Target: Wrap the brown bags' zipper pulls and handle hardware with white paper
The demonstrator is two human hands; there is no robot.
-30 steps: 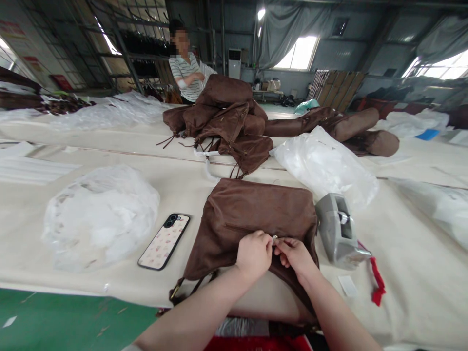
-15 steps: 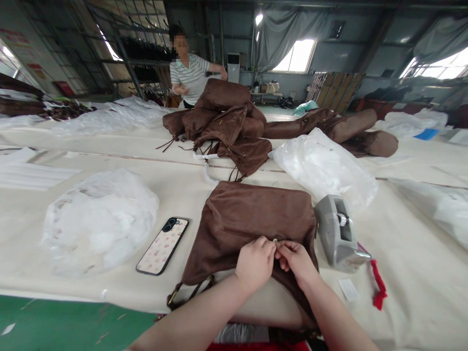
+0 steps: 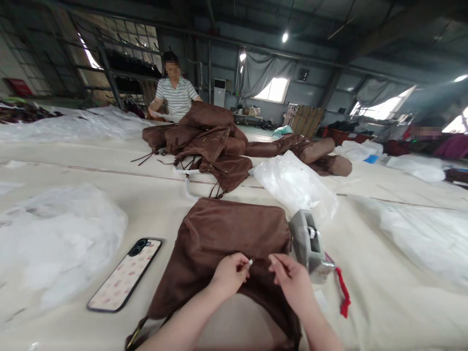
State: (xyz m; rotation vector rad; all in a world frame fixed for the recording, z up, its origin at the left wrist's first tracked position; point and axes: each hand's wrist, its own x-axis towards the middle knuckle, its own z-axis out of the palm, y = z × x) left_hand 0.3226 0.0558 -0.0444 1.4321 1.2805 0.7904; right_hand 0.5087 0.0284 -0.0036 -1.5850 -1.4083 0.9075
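A brown suede bag (image 3: 230, 234) lies flat on the cream table right in front of me. My left hand (image 3: 229, 274) rests on its front and pinches the small metal zipper pull (image 3: 250, 262) of the pocket zipper. My right hand (image 3: 290, 278) sits just to the right on the bag, fingers curled and thumb raised, a short gap from the pull; whether it pinches the bag fabric I cannot tell.
A grey tape dispenser (image 3: 309, 243) stands at the bag's right, with a red strip (image 3: 341, 295) beside it. A phone (image 3: 124, 274) lies at the left near crumpled clear plastic (image 3: 54, 243). More brown bags (image 3: 208, 141) and plastic bags (image 3: 292, 185) lie farther back. A person in a striped shirt (image 3: 177, 97) stands behind the pile.
My hands have come apart: the left keeps the zipper pull, the right has shifted rightward. The camera has tilted up and right. The person at the back has moved their arms.
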